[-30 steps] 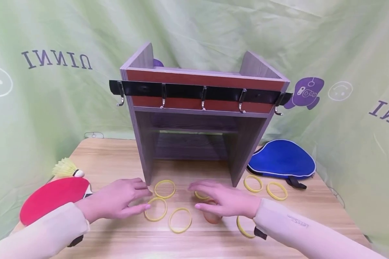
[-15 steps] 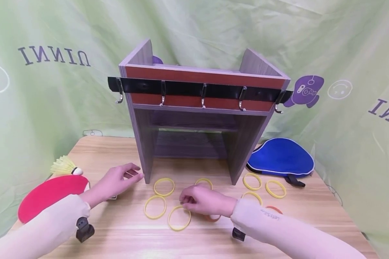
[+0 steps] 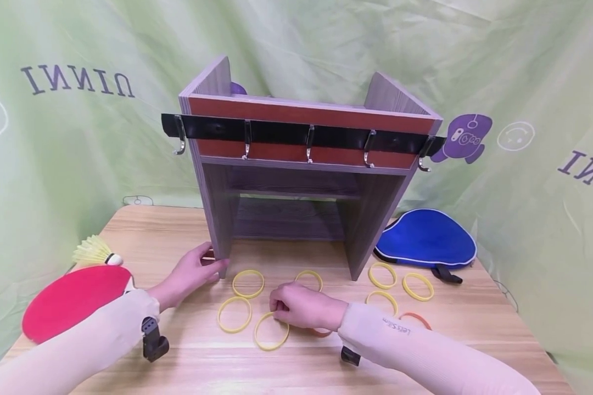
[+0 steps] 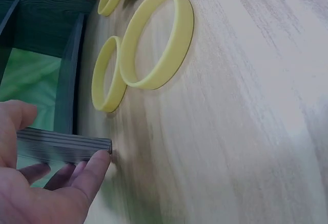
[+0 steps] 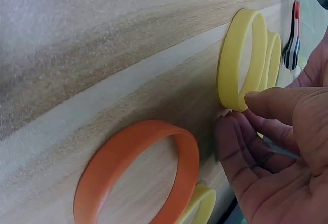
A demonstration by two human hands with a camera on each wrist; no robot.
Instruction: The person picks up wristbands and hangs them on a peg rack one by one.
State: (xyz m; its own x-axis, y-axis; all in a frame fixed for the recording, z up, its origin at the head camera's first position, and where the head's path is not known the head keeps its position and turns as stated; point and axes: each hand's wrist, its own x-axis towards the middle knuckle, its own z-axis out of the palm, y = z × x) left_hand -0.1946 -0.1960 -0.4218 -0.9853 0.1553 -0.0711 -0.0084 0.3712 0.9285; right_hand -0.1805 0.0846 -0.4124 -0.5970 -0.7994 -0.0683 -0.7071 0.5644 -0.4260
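In the head view a small grey wooden shelf unit (image 3: 210, 219) stands on the table. My left hand (image 3: 192, 272) holds the front edge of its left side panel near the foot. The left wrist view shows thumb and fingers on opposite faces of that panel (image 4: 64, 144). My right hand (image 3: 303, 307) pinches the near rim of a yellow silicone wristband (image 5: 233, 65), which lies on the table in front of the unit. An orange wristband (image 5: 138, 142) lies beside the right hand. More yellow wristbands (image 3: 249, 297) lie around, two touching each other near the left panel.
A black hook rail (image 3: 277, 133) with several metal hooks crosses the unit's top front. At left lie a red table tennis bat (image 3: 76, 299) and a yellow shuttlecock (image 3: 96, 252). A blue bat case (image 3: 427, 238) lies at right. A green curtain (image 3: 104, 137) hangs behind.
My left hand has moved off the wristbands to the unit's left panel and taken hold of it. My right hand has drawn left and toward me, closing its fingers at a yellow wristband.
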